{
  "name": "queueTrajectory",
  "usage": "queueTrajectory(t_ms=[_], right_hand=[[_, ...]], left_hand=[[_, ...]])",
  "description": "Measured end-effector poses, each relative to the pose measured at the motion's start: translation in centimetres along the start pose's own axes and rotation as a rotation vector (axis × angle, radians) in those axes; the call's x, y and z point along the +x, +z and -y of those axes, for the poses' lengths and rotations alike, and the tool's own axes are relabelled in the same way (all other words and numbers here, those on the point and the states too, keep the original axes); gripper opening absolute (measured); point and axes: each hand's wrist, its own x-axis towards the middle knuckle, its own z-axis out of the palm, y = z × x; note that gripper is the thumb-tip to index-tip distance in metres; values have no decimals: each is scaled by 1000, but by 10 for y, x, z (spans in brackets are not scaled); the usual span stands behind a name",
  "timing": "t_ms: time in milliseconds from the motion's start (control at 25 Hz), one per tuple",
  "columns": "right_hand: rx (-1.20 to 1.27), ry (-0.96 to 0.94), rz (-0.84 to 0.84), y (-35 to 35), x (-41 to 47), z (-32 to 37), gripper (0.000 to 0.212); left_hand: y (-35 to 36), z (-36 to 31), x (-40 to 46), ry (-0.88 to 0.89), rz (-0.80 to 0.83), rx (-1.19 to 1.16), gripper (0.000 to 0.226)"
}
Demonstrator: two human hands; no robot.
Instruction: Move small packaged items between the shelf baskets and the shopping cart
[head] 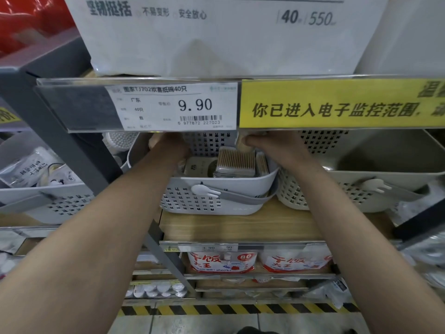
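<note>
Both hands reach over the white basket (pixel 216 189) on the wooden shelf (pixel 236 225). Left hand (pixel 168 143) is half hidden behind the price label (pixel 172 106), so its grip cannot be told. Right hand (pixel 260 143) pinches a small packet (pixel 242 144) above the cotton-swab boxes (pixel 236 162) in the basket.

Swab boxes (pixel 236 162) in middle basket (pixel 216 186)
</note>
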Motion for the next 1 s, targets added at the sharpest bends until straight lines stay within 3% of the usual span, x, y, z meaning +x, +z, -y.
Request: queueTrajectory(t_ms=[240, 360, 560, 760, 880, 1000], right_hand=[[-88, -55, 16, 2, -2, 4, 35], [-141, -58, 27, 1, -4, 5, 38], [-320, -204, 21, 0, -21, 9, 25], [-195, -496, -80, -2, -60, -1, 50], [-109, -517, -118, -2, -88, 1, 55], [-84, -550, -166, -3, -115, 3, 54]], left_hand=[[-22, -3, -50, 123, -217, -388, 5], [-14, 1, -83, 233, -432, -548, 14], [-3, 16, -147, 233, -509, -826, 36], [12, 38, -188, 222, -369, -1388, 45], [25, 42, -192, 271, -77, -1682, 55], [35, 40, -195, 357, 167, -1761, 67]])
